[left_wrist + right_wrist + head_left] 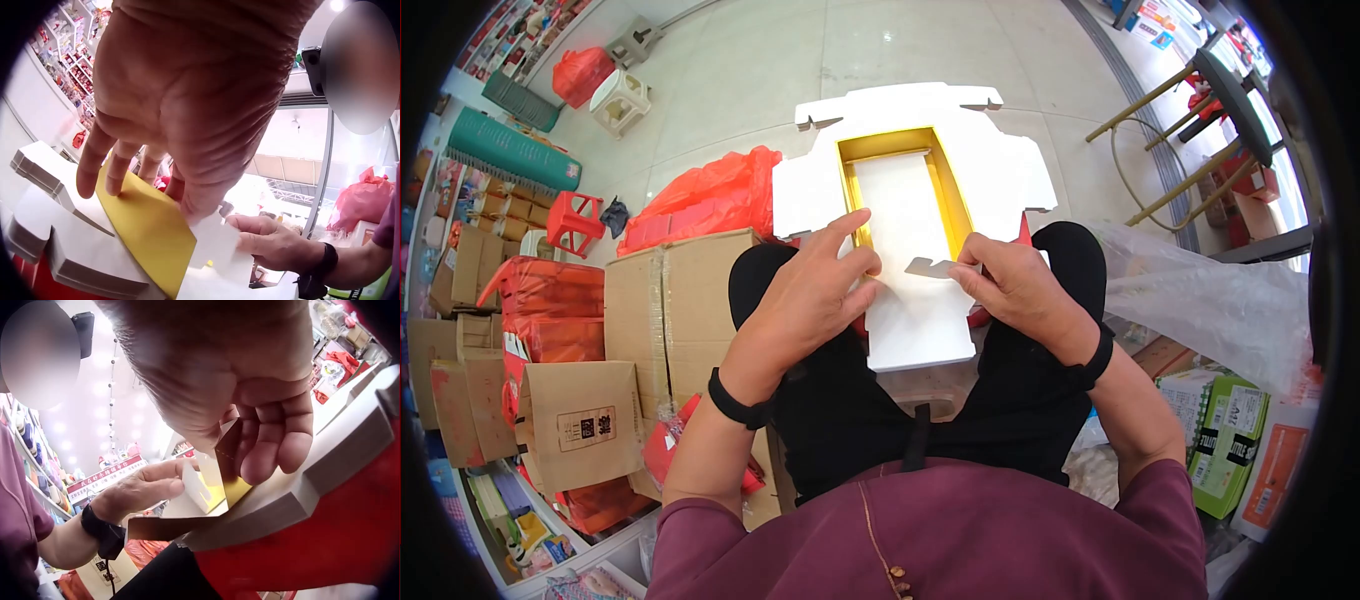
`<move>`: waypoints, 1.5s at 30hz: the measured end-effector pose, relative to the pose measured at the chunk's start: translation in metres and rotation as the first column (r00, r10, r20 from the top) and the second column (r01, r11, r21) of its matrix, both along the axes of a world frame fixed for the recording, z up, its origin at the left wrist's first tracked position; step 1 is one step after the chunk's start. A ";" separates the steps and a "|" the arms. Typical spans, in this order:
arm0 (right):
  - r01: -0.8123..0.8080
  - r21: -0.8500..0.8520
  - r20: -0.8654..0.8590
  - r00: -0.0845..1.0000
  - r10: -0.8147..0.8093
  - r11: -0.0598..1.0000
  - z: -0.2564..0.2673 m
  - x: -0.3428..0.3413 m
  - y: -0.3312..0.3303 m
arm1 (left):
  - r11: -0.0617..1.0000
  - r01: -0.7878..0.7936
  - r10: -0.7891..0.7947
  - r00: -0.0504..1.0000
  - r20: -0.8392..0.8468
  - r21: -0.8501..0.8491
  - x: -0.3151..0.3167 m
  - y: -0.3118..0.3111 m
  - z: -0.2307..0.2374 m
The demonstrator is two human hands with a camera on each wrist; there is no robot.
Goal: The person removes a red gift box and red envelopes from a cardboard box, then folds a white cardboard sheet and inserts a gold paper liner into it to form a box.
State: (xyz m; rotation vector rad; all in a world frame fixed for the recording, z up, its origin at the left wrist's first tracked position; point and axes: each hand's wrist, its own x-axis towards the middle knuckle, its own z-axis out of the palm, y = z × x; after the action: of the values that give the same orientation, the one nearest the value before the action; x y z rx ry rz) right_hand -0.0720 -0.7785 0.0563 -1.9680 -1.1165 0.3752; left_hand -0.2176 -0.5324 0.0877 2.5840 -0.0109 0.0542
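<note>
On the person's lap lies a stack of flat white cardboard box blanks. The top one is a half-folded box with gold-lined walls standing up around a white bottom. My right hand pinches a small notched corner flap at the box's near right corner. My left hand is at the near left corner, its fingers spread and touching the gold wall in the left wrist view. A wide white end panel extends flat toward the body.
Beneath the stack is a red surface. Large cardboard cartons and red plastic bags stand at the left. Clear plastic sheeting and a tall stool are at the right. Small stools stand farther off.
</note>
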 end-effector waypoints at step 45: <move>-0.011 -0.070 -0.231 0.973 -0.005 0.998 0.005 0.001 0.007 | 0.993 0.042 -0.080 0.924 0.373 0.108 0.026 -0.018 -0.038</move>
State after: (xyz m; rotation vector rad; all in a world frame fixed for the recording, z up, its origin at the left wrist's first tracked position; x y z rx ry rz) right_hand -0.0713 -0.7712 0.0611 -1.9261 -0.9678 0.6364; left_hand -0.1912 -0.5500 0.0496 2.6281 -0.2426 0.5402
